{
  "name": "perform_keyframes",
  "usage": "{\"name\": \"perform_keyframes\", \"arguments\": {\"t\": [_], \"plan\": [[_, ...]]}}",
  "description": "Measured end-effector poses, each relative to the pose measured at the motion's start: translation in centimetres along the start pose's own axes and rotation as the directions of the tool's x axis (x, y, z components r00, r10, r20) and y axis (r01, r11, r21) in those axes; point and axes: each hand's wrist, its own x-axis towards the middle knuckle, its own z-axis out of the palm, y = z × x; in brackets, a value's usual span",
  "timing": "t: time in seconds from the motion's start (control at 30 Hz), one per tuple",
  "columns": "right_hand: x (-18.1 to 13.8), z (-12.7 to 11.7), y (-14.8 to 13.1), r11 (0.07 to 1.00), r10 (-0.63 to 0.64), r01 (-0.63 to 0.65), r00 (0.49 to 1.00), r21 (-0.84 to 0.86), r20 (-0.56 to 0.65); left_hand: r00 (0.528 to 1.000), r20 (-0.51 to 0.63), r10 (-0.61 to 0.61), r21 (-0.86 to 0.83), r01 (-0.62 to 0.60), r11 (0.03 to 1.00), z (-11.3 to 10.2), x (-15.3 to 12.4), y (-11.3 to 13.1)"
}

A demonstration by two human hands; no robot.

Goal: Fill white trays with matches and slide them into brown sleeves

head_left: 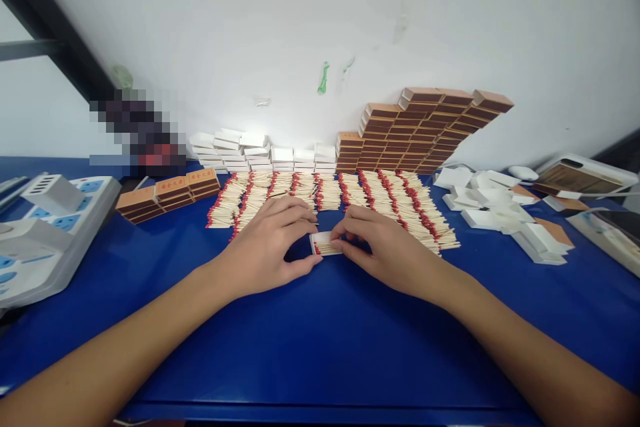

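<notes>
The small white cardboard tray (pixel 326 244) lies flat on the blue table top (pixel 320 340), between both hands, and holds a layer of red-tipped wooden matches whose heads point to its left end.

The right hand (pixel 385 248) is closed on the right end of the tray, with thumb and fingertips pinching it. The left hand (pixel 273 241) is half-curled at the left end of the tray, fingers arched above it and thumb just beside its near corner. Whether this hand grips the tray cannot be determined.

Just behind the tray, rows of loose matches (pixel 330 192) lie side by side. Further behind the tray, against the white wall, stand stacks of white inner trays (pixel 260 150) and a stepped stack of brown outer sleeves (pixel 425 127). Left of the tray are three closed brown matchboxes (pixel 167 195), and beyond them a grey and white power strip (pixel 50 233). Right of the tray, well apart, lies a loose heap of white trays (pixel 500 217)
</notes>
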Motion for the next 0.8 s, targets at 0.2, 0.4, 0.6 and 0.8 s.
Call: {"name": "perform_keyframes", "arguments": {"t": [0.2,0.4,0.6,0.8], "plan": [[-0.1,-1.6,3.3,0.987,-0.003,-0.028,0.981,-0.158,-0.192,1.0,-0.002,0.011,0.01,-0.011,1.0,-0.1,0.0,-0.1],[-0.1,-1.4,6.1,0.977,0.016,-0.032,0.997,-0.209,-0.076,1.0,0.017,0.006,0.005,-0.006,1.0,-0.1,-0.1,-0.1],[0.0,-0.9,6.3,0.979,0.029,-0.039,0.998,-0.198,-0.056,0.999,-0.012,0.031,0.01,-0.031,0.999,0.0,-0.1,-0.2],[-0.1,-1.3,5.7,0.981,0.036,-0.047,0.997,-0.188,-0.064,1.0,-0.005,0.027,0.011,-0.027,1.0,0.0,-0.1,-0.2]]}}
